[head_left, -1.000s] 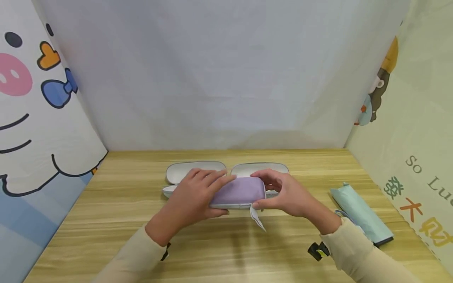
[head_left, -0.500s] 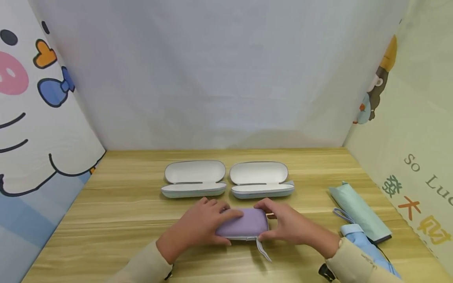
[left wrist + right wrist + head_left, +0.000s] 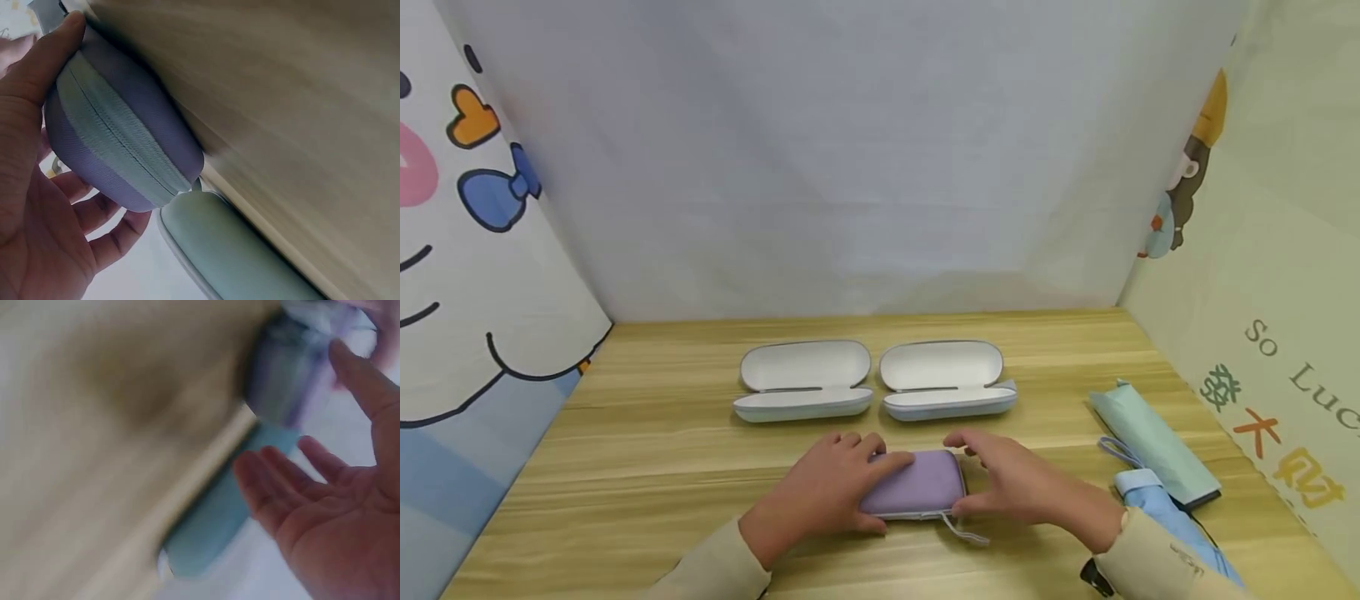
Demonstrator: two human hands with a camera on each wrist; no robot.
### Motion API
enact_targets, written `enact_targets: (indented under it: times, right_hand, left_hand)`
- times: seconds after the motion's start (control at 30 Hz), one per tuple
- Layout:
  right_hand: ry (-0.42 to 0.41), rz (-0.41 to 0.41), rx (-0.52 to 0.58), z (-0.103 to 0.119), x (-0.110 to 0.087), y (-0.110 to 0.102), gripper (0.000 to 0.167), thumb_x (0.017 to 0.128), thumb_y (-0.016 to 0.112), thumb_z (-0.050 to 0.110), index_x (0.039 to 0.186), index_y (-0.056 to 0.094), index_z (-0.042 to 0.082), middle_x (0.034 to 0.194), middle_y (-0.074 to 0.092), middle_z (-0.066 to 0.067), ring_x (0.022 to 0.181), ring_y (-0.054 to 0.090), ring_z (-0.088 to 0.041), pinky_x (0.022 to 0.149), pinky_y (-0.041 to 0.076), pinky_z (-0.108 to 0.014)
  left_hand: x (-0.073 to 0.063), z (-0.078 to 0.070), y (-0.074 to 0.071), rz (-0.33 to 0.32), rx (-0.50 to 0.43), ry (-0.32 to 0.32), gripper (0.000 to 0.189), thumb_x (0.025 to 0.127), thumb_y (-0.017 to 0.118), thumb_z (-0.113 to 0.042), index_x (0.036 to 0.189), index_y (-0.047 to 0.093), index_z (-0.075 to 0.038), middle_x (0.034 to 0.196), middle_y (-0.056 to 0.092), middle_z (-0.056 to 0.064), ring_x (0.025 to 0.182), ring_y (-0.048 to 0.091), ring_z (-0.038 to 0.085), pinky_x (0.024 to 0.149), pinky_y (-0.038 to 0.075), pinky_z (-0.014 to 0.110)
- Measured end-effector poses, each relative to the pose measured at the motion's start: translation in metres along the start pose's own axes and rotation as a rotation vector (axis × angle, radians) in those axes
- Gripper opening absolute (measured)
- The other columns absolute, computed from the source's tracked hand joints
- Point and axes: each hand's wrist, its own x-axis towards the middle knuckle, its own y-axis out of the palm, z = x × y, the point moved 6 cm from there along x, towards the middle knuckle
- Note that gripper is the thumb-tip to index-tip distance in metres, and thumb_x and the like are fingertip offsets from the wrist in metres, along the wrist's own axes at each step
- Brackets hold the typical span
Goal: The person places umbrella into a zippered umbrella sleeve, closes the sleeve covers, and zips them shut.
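A purple zip case with a pale zip band and a pull strap lies on the wooden table in the head view. My left hand holds its left end, thumb at the front and fingers over the top and back. In the left wrist view, the case sits between that thumb and the fingers. Beside the right end is my right hand, its fingers spread. The blurred right wrist view has this hand with a gap between its fingers and the case.
Two glasses cases, one pale green and one pale blue, stand with lids up behind the purple case. On the right lie a folded mint umbrella and a light blue one, partly behind the right sleeve.
Both hands have brought the purple case from in front of the glasses cases down toward me onto the table. The right hand's fingers have since come away from its end.
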Motion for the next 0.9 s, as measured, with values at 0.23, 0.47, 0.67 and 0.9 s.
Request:
enact_targets:
  times: [0.23, 0.47, 0.67, 0.9]
  right_hand:
    - [0.119, -0.077, -0.231, -0.007, -0.046, -0.047, 0.065, 0.088, 0.084, 0.033, 0.142, 0.057, 0.012, 0.135, 0.058, -0.012, 0.119, 0.061, -0.036, 0.091, 0.054, -0.053]
    - [0.315, -0.049, -0.379, -0.045, -0.105, -0.059, 0.083, 0.081, 0.088, 0.038, 0.149, 0.051, 0.007, 0.135, 0.05, -0.032, 0.102, 0.065, -0.04, 0.076, 0.056, -0.05]
    - [0.606, 0.087, -0.419, -0.075, -0.143, -0.054, 0.094, 0.081, 0.086, 0.046, 0.15, 0.043, -0.002, 0.103, 0.062, -0.024, 0.076, 0.066, -0.029, 0.067, 0.056, -0.051]
    - [0.77, 0.197, -0.373, -0.096, -0.162, -0.045, 0.093, 0.084, 0.085, 0.043, 0.144, 0.04, -0.012, 0.093, 0.07, -0.017, 0.079, 0.068, -0.032, 0.067, 0.054, -0.055]
  left_hand:
    - [-0.003, 0.001, -0.005, 0.012, -0.008, -0.031, 0.091, 0.076, 0.076, -0.075, 0.151, 0.051, -0.029, 0.122, 0.059, 0.0, 0.098, 0.061, 0.019, 0.082, 0.053, 0.039]
    - [-0.006, 0.005, -0.023, -0.046, -0.038, -0.027, 0.085, 0.082, 0.064, -0.08, 0.15, 0.053, -0.03, 0.135, 0.061, 0.001, 0.115, 0.061, 0.023, 0.091, 0.05, 0.045]
    - [-0.014, 0.032, -0.046, -0.109, -0.044, -0.114, 0.086, 0.087, 0.057, -0.08, 0.154, 0.05, -0.028, 0.15, 0.053, 0.007, 0.134, 0.052, 0.03, 0.105, 0.044, 0.054]
    - [-0.034, 0.076, -0.062, -0.154, -0.018, -0.283, 0.087, 0.088, 0.057, -0.08, 0.155, 0.05, -0.025, 0.156, 0.047, 0.014, 0.145, 0.037, 0.044, 0.116, 0.023, 0.068]
